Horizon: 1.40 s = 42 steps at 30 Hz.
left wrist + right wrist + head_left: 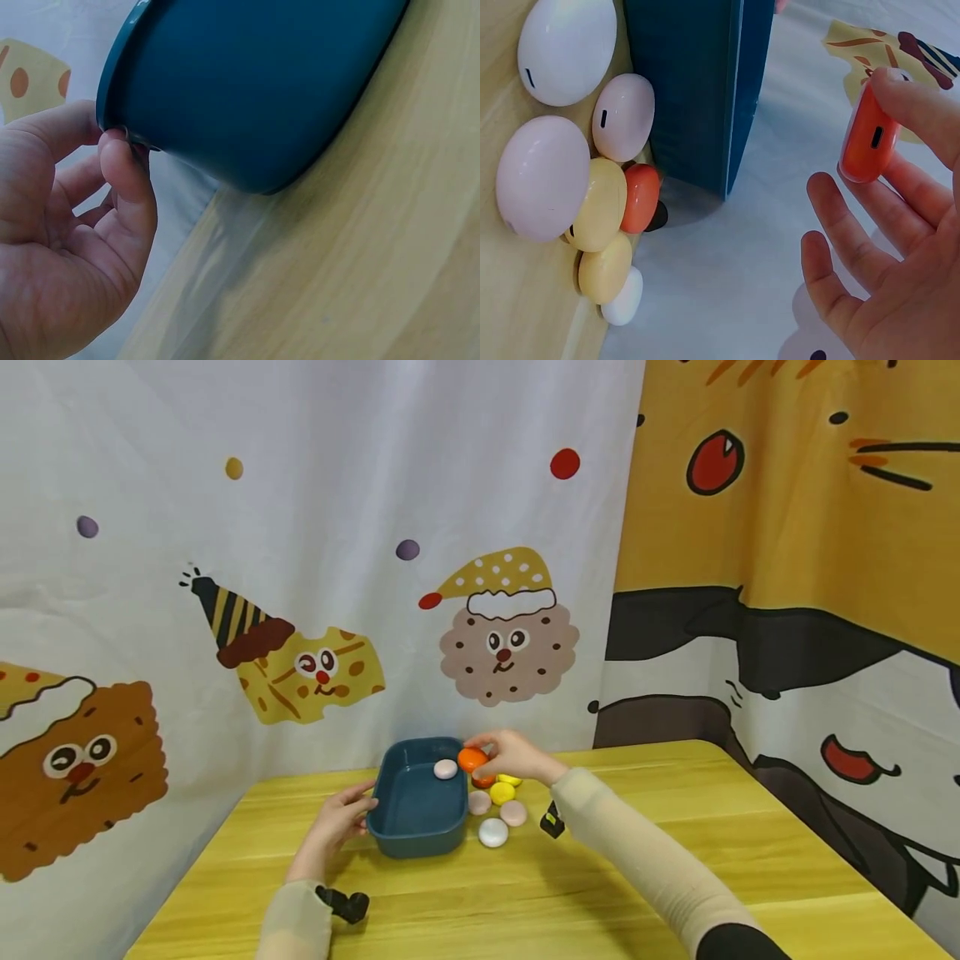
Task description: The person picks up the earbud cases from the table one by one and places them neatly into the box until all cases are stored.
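Observation:
In the head view a dark blue rectangular bin (420, 846) stands on the table, with a pink rounded case (446, 769) inside near its right wall. My left hand (336, 822) pinches the bin's left rim between thumb and fingers; the left wrist view shows the bin's outer wall (247, 97) close up. Above the bin's right rim, my right hand (517, 756) holds an orange case (472, 760), which looks like an earbud case. The right wrist view shows the orange case (871, 139) between thumb and fingertips, its small dark slot visible.
Several similar cases lie right of the bin: a white case (492, 832), pink cases such as this pink case (513, 812), a yellow case (502, 792) and a red-orange case (640, 198). Behind the wooden table (660, 877) hangs a printed curtain (322, 510).

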Each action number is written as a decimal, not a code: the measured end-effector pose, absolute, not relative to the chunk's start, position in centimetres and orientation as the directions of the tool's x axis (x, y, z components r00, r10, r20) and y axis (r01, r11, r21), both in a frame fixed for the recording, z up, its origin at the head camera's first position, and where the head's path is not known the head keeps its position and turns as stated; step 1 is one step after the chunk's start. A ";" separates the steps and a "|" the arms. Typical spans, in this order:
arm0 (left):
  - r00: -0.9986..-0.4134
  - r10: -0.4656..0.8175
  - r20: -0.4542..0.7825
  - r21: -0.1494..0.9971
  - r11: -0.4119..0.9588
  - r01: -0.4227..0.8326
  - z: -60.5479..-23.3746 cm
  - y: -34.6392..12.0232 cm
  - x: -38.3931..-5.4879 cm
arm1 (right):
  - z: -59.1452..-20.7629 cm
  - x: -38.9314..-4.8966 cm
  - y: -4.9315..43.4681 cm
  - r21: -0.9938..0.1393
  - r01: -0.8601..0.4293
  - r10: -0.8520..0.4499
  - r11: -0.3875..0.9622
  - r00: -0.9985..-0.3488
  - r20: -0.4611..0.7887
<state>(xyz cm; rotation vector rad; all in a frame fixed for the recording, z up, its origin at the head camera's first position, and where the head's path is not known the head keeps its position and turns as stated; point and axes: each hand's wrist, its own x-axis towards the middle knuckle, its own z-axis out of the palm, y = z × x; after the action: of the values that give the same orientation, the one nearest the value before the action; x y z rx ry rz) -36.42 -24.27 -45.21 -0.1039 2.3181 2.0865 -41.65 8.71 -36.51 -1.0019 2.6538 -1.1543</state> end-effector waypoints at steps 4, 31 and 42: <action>-0.997 -0.042 -0.062 0.993 0.101 -0.066 -45.2 -24.2 -36.2 | -36.6 -42.0 8.2 -0.675 -0.550 -0.602 0.493 -0.775 0.192; -0.998 -0.047 -0.036 0.996 0.079 -0.040 -45.8 -24.0 -36.8 | -36.8 -43.6 4.6 -0.692 -0.549 -0.569 0.469 -0.787 0.239; -0.998 -0.060 -0.036 0.995 0.087 -0.041 -45.9 -24.0 -36.9 | -37.2 -44.5 3.6 -0.693 -0.557 -0.560 0.457 -0.786 0.262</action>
<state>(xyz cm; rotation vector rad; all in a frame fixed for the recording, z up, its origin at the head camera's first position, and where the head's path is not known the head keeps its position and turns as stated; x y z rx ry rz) -36.93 -24.01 -45.91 -0.1078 2.3262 2.1297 -44.53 3.56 -37.18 -1.0270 2.6779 -1.2721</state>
